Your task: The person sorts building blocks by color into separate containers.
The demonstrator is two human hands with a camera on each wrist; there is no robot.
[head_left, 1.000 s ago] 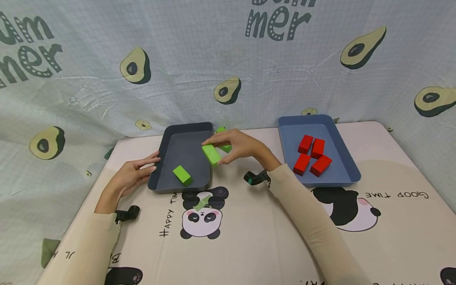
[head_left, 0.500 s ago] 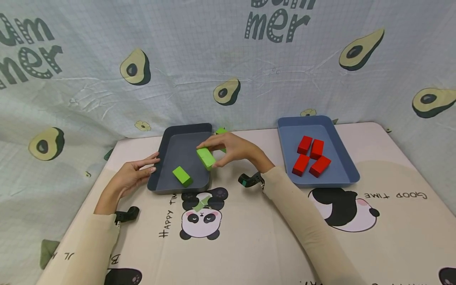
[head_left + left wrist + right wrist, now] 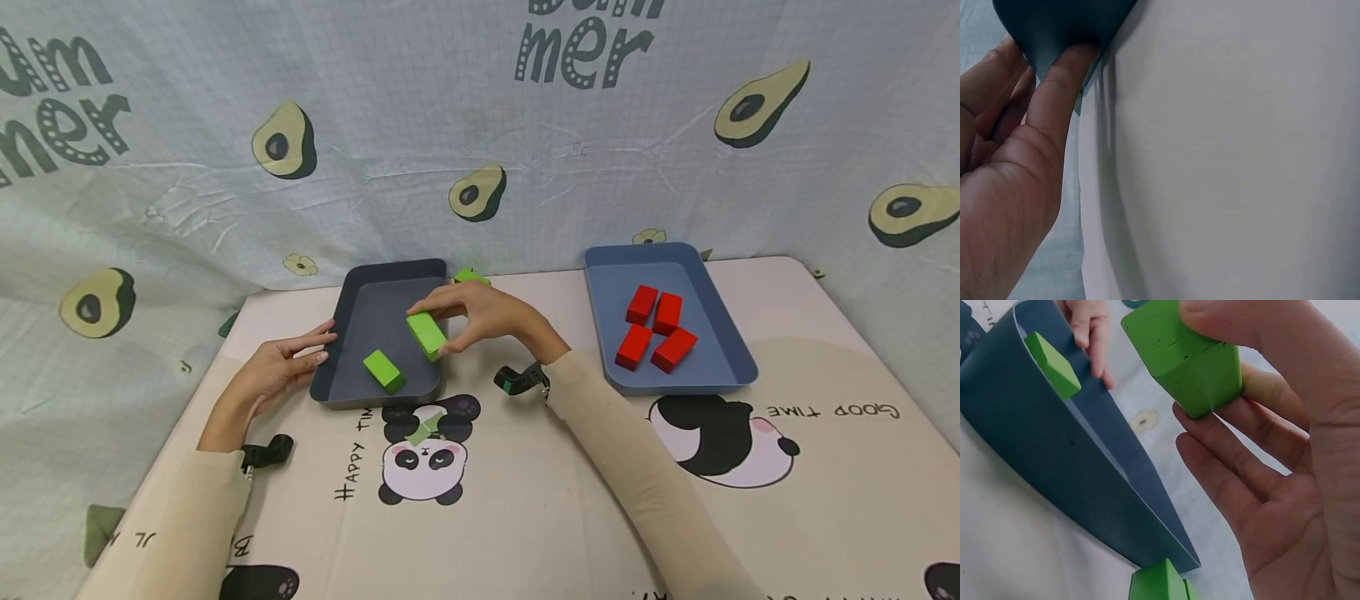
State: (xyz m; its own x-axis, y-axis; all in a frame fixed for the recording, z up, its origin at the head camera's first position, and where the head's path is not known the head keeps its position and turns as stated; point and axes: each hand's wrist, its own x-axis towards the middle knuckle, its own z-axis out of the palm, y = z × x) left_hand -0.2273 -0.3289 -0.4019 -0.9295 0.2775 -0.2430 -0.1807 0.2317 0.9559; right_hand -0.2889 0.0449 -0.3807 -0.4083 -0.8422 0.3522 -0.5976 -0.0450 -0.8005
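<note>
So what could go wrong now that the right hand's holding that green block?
The held green block might slip, since the right hand only has it between thumb and fingers. It could also bump the edge of the dark tray, because it's close to the right side. And the tray might slide if the left hand pushes, as its fingers touch the left side.

Right hand (image 3: 483, 315) pinching between thumb and fingers; left hand (image 3: 279, 365) outstretched.
</note>
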